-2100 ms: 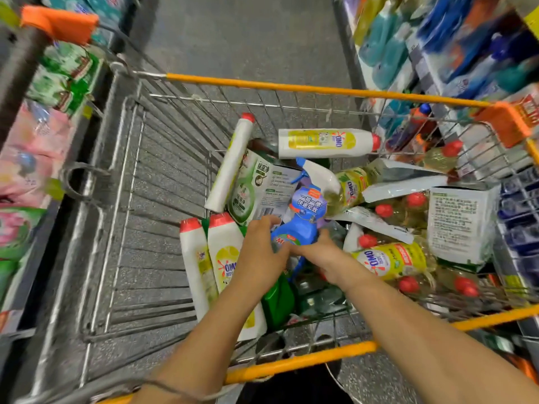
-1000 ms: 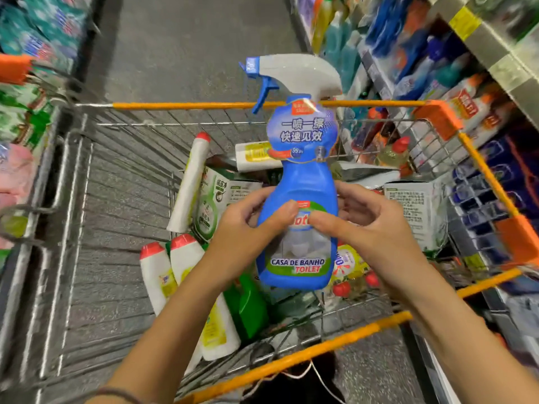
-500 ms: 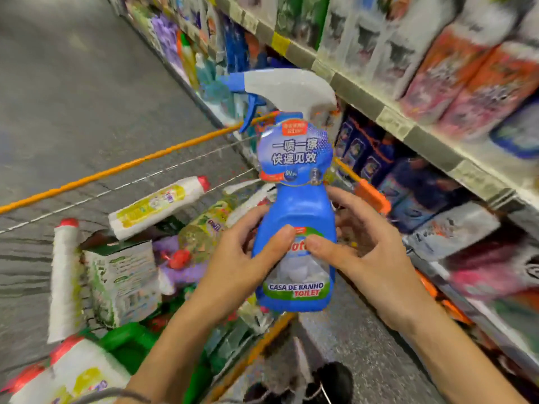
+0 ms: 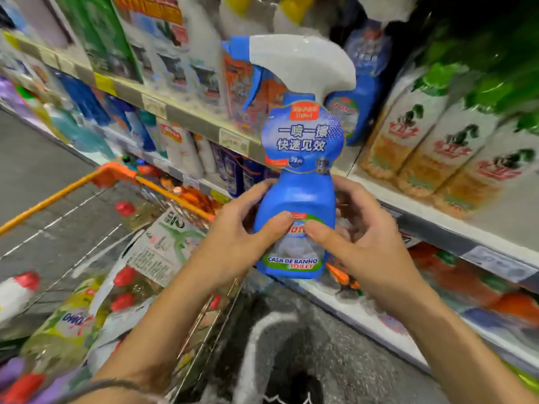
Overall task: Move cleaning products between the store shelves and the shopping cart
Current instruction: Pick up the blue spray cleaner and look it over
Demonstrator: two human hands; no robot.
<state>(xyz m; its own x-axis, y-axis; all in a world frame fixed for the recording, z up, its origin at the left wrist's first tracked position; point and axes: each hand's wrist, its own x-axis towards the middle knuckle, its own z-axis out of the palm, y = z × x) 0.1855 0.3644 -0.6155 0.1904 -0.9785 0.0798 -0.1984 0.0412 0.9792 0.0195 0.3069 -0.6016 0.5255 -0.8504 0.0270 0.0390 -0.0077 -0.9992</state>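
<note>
I hold a blue spray bottle [image 4: 300, 196] with a white trigger head upright in front of the store shelves [image 4: 186, 115]. My left hand [image 4: 233, 243] grips its left side, thumb across the front label. My right hand [image 4: 364, 237] grips its right side, thumb on the label too. The bottle is above the right edge of the shopping cart [image 4: 163, 185], at the height of the middle shelf. An identical blue spray bottle [image 4: 358, 112] stands on that shelf just behind it.
The cart at lower left holds white bottles with red caps [image 4: 17, 290], yellow bottles [image 4: 70, 322] and a green-white carton [image 4: 166, 246]. White-and-orange cartons [image 4: 431, 147] fill the shelf at right. Grey floor runs between cart and shelves.
Both hands lifted the spray bottle out of the cart and carried it right, toward the shelves. The view has swung from the cart to the shelf front.
</note>
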